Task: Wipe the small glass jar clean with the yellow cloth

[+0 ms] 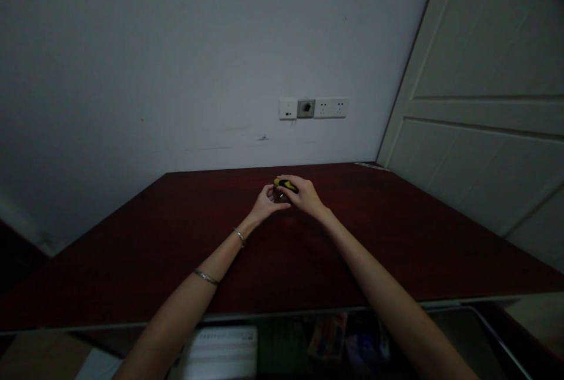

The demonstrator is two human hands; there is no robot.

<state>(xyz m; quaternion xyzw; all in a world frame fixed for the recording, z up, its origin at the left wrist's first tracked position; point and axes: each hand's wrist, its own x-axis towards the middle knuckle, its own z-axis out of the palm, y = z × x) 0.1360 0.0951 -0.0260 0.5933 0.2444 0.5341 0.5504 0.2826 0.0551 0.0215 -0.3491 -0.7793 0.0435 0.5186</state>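
Over the far middle of the dark red tabletop [291, 262], my two hands are close together. My right hand [306, 195] is closed around a small yellow-and-black tool [287, 184], whose exact kind I cannot make out. Just to its left, my left hand [263, 205] curves with its thumb stretched below and its fingers above. Between the hands is a small, dark, partly shiny object [279, 196]. It appears to be in the left hand's grasp, though the fingers and the dim light hide most of it.
A pale wall with a row of sockets [324, 108] rises behind the table. At the right stands a white panelled door [489, 74]. Below the front edge are a whitish case [224, 350], a coloured box [328, 336] and a blue-purple packet [363, 350].
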